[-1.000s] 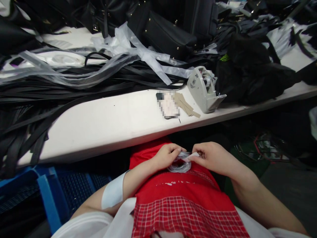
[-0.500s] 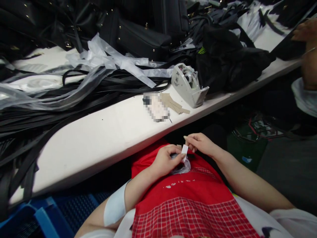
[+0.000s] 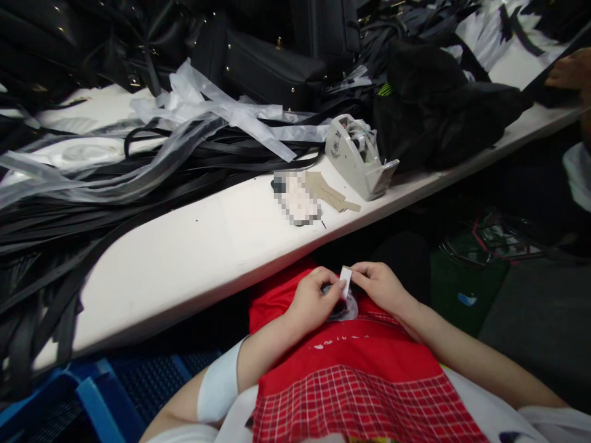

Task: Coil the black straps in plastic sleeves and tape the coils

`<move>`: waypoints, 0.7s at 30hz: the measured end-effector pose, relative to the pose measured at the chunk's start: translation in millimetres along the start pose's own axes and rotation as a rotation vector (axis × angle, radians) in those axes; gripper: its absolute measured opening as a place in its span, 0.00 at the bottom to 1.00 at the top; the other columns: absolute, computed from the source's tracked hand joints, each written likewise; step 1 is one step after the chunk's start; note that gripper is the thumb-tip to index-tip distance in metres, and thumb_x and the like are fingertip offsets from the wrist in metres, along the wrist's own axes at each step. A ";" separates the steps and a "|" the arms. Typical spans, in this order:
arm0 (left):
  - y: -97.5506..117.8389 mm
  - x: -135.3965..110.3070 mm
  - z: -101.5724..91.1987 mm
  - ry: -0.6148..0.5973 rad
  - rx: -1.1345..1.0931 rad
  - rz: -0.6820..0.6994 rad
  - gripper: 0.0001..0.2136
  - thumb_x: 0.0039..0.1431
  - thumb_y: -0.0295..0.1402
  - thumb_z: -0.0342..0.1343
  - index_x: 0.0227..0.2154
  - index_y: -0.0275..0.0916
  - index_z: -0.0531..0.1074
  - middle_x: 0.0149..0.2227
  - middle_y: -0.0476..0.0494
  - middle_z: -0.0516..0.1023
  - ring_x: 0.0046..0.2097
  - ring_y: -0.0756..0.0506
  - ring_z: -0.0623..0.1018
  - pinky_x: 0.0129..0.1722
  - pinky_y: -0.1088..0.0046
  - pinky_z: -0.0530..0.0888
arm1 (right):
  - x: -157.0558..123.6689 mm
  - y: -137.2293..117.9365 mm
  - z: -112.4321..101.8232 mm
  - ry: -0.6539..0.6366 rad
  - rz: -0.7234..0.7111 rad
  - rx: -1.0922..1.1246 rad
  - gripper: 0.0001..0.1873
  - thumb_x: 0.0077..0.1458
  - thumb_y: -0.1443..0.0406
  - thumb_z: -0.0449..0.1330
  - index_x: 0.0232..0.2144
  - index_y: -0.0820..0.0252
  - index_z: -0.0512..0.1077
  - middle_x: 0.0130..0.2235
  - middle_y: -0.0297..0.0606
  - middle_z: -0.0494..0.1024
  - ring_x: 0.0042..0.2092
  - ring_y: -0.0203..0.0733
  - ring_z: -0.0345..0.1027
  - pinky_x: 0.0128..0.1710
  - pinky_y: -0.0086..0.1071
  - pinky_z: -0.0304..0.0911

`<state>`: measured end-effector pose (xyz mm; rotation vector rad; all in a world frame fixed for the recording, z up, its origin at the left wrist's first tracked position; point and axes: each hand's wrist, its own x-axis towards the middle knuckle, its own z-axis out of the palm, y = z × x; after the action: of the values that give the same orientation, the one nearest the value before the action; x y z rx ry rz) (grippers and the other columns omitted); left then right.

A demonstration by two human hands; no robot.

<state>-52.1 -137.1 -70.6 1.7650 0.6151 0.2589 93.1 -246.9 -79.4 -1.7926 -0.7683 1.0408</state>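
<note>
Over the red apron (image 3: 341, 351) in my lap, my left hand (image 3: 313, 301) pinches a small white rectangular strip (image 3: 345, 283) between thumb and fingers. My right hand (image 3: 381, 286) is closed, its thumb and fingertips together at the strip's right edge. Beneath my left hand lies a round, clear plastic item (image 3: 349, 310), partly covered by the fingers; I cannot tell its exact kind. On the white table ahead, several beige strips (image 3: 330, 194) lie beside a pixelated object (image 3: 298, 200).
A tape dispenser (image 3: 353, 160) stands near the table edge. Black straps (image 3: 184, 178) and translucent film strips (image 3: 203, 92) cover the left side, with black bags (image 3: 272, 67) behind. A blue crate (image 3: 106, 394) sits lower left. Another person's hand (image 3: 570, 71) shows at far right.
My right hand has come down and left, its fingertips now meeting the white strip's edge. The left hand keeps its hold. The whole view has shifted slightly.
</note>
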 end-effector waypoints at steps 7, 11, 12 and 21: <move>-3.8 3.8 6.0 0.039 0.012 -0.093 0.12 0.58 0.37 0.56 0.22 0.37 0.73 0.27 0.46 0.76 0.31 0.48 0.73 0.35 0.73 0.68 | -3.3 -13.6 -9.1 -0.104 -0.062 0.004 0.18 0.57 0.55 0.55 0.27 0.61 0.77 0.29 0.38 0.77 0.34 0.43 0.69 0.36 0.33 0.63; -0.2 -0.7 5.2 0.069 0.042 -0.061 0.12 0.57 0.39 0.59 0.23 0.37 0.74 0.28 0.46 0.77 0.33 0.48 0.74 0.36 0.73 0.68 | -4.8 -16.4 -10.1 -0.126 -0.060 -0.009 0.18 0.55 0.54 0.59 0.23 0.61 0.75 0.26 0.35 0.74 0.30 0.40 0.65 0.31 0.31 0.60; 0.6 -2.3 5.3 0.075 0.053 -0.049 0.11 0.57 0.39 0.59 0.24 0.37 0.74 0.29 0.46 0.77 0.33 0.48 0.74 0.36 0.73 0.68 | -4.5 -15.9 -9.4 -0.119 -0.038 0.001 0.17 0.53 0.54 0.61 0.22 0.62 0.75 0.25 0.35 0.73 0.29 0.39 0.65 0.30 0.31 0.59; 1.4 -10.6 5.1 0.104 0.102 0.017 0.13 0.53 0.43 0.63 0.30 0.38 0.72 0.32 0.46 0.77 0.34 0.47 0.74 0.36 0.72 0.68 | -6.5 -14.2 -7.7 -0.120 0.019 0.048 0.15 0.50 0.55 0.65 0.27 0.62 0.79 0.28 0.37 0.79 0.30 0.39 0.69 0.32 0.31 0.63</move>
<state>-58.1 -147.2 -69.2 1.8644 0.6987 0.3375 96.0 -249.4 -62.4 -1.7121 -0.7940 1.1779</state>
